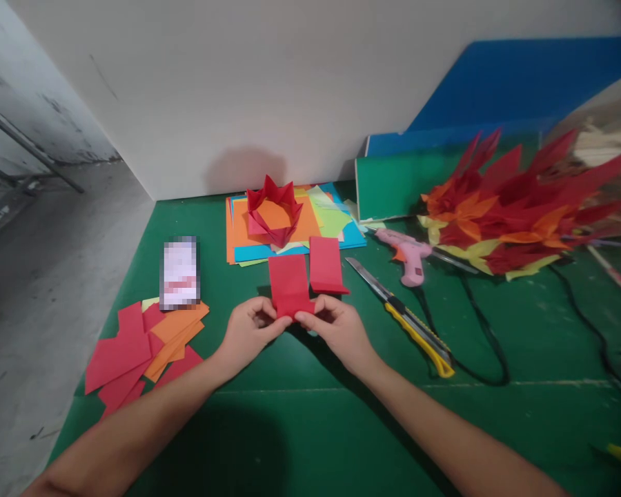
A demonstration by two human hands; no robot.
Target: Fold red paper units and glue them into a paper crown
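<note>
A small piece of red paper (290, 283) is pinched at its near edge between both my hands, which bend that edge over. My left hand (251, 331) grips the left corner with thumb and fingers. At the right corner my right hand (340, 330) does the same, the thumbs almost meeting. Just beyond my right hand lies a second red paper piece (325, 262) with its near edge folded up. Behind them a spiky red folded-paper ring (253, 217) rests on a stack of coloured paper (313, 214).
Left on the green table (228, 442) are a phone (180, 273), red paper pieces (118, 352) and orange strips (179, 335). To the right lie a yellow utility knife (414, 331), a pink glue gun (408, 252) with black cord, and a red-orange paper flame (522, 207). A white panel (290, 83) stands behind.
</note>
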